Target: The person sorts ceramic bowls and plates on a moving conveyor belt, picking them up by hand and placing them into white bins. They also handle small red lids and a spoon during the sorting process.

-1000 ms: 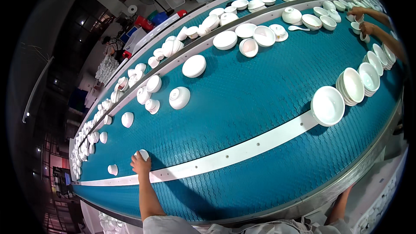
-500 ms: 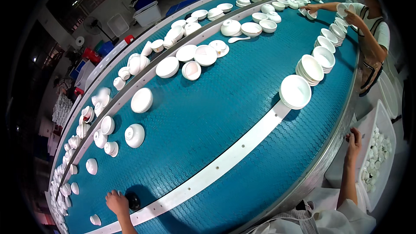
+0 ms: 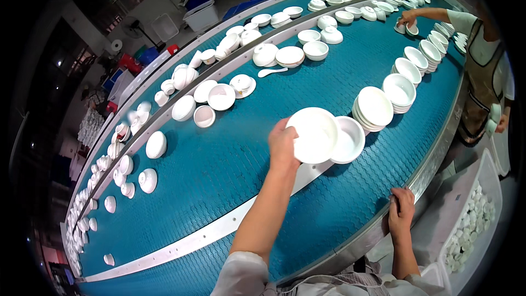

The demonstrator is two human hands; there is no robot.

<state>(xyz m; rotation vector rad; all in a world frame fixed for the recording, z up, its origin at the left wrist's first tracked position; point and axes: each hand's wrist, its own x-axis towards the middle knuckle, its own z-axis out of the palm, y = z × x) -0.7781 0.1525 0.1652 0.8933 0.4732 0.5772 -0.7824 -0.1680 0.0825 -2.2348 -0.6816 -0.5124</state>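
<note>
My left hand (image 3: 283, 145) reaches over the middle of the conveyor and grips the left rim of a white bowl (image 3: 314, 137), thumb on top. This bowl overlaps a second white bowl (image 3: 352, 141) beside the white divider strip. Beyond them a row of stacked white bowls (image 3: 376, 106) runs toward the far right. My right hand (image 3: 402, 206) hangs by the metal edge of the conveyor (image 3: 378, 229), fingers loosely bent and nothing visible in them.
Loose white bowls (image 3: 221, 97), a white spoon (image 3: 272, 71) and cups lie scattered on the blue-green belt (image 3: 219, 148). A co-worker's hand (image 3: 407, 18) touches bowls at the far right. A white bin (image 3: 438, 241) of small white pieces stands at my right.
My left hand has moved from the lower left to the middle and now holds a white bowl. The dark round object beside it is out of sight. My right hand has come down leftward; loose bowls shifted left.
</note>
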